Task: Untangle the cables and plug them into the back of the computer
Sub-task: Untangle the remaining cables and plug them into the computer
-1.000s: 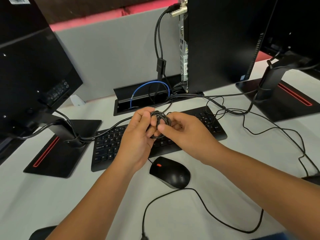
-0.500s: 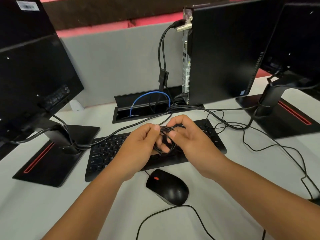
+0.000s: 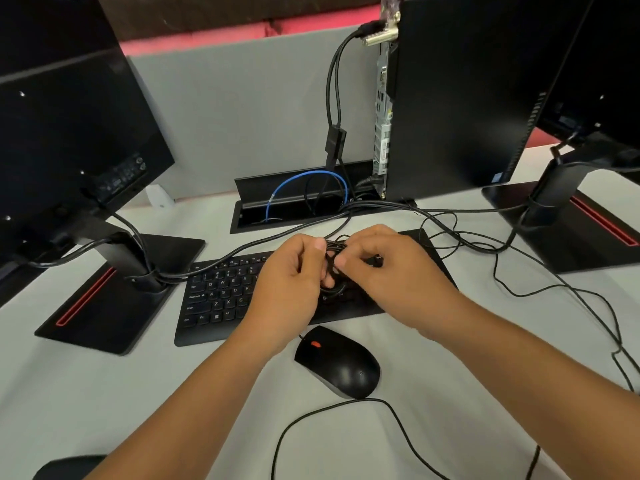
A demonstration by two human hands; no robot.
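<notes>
My hands cover the middle of the keyboard [image 3: 221,299] and most of the coiled cable [image 3: 332,251]; both monitors [image 3: 69,126] are cropped by the frame; the computer's rear ports [image 3: 382,133] are too small to tell apart

One head-worn wide-angle camera is looking forward and down from above the desk [image 3: 104,403], close to the work. Both forearms are reaching in from the bottom edge, and the left hand [image 3: 287,282] and right hand [image 3: 391,271] are sitting near the middle over the keyboard [image 3: 214,299]. The computer [image 3: 457,98] is rising upper right. Monitors are bending at the edges. No second view is sharing the scene.
</notes>
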